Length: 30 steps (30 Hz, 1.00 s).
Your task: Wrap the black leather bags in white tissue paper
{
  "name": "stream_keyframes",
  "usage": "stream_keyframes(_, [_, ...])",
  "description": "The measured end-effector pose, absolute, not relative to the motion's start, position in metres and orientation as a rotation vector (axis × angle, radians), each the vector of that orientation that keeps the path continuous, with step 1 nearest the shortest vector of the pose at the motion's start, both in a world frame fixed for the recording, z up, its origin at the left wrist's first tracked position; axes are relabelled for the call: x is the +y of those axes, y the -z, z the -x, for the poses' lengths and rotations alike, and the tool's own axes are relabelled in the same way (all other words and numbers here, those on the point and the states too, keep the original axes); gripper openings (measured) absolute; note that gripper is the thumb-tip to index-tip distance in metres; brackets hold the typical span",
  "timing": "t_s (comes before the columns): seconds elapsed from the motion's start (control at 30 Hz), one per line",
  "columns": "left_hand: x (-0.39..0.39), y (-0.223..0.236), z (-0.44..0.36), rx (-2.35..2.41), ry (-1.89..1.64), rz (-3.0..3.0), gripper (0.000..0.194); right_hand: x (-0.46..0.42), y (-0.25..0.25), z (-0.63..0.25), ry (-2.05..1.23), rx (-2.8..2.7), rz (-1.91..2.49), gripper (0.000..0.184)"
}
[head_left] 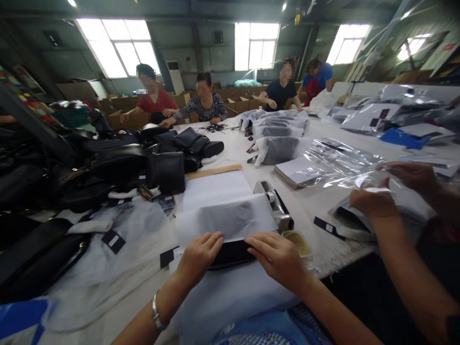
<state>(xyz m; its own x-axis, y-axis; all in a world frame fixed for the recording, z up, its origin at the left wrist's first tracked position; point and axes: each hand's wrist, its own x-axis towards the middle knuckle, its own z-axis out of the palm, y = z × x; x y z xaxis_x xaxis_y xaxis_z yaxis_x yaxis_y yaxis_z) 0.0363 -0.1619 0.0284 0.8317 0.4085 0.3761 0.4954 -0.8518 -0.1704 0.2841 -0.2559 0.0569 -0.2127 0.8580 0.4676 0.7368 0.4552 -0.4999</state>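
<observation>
My left hand (199, 256) and my right hand (278, 257) rest side by side at the near edge of the table, fingers curled down onto a black bag (232, 251). The bag is partly covered by a sheet of white tissue paper (224, 218), whose lower edge lies at my fingertips. More white paper (233, 292) spreads under the bag toward me. Both hands press or pinch at the paper's edge over the bag. A silver bracelet (157, 311) sits on my left wrist.
A tape dispenser (275, 203) and a small dish (297, 242) stand right of my hands. A heap of black bags (118, 163) fills the left. A co-worker's hands (373, 201) at the right handle a clear plastic bag. Wrapped bags (276, 139) and other people sit farther back.
</observation>
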Motion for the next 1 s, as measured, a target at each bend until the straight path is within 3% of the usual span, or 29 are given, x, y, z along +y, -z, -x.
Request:
stream_keyframes(0.1, [-0.171, -0.02, -0.036, -0.691, 0.51, 2.742, 0.028, -0.217, -0.045, -0.271, -0.096, -2.166, 1.249, 0.04])
stream_keyframes(0.3, [-0.189, -0.019, -0.027, -0.82, 0.599, 2.857, 0.02, -0.178, -0.014, -0.257, -0.021, -2.412, 1.275, 0.069])
stream_keyframes(0.5, [-0.174, -0.037, -0.037, -1.051, 0.802, 2.814, 0.03, -0.191, 0.004, -0.264, 0.073, -2.489, 1.21, 0.074])
stream_keyframes(0.73, [-0.18, -0.005, -0.059, -1.077, 0.564, 2.876, 0.047, -0.215, 0.01, -0.299, 0.039, -2.501, 1.178, 0.061])
stream_keyframes(1.0, [-0.211, 0.012, -0.052, -1.235, 0.5, 2.856, 0.05, -0.299, 0.025, -0.324, -0.098, -2.253, 1.195, 0.038])
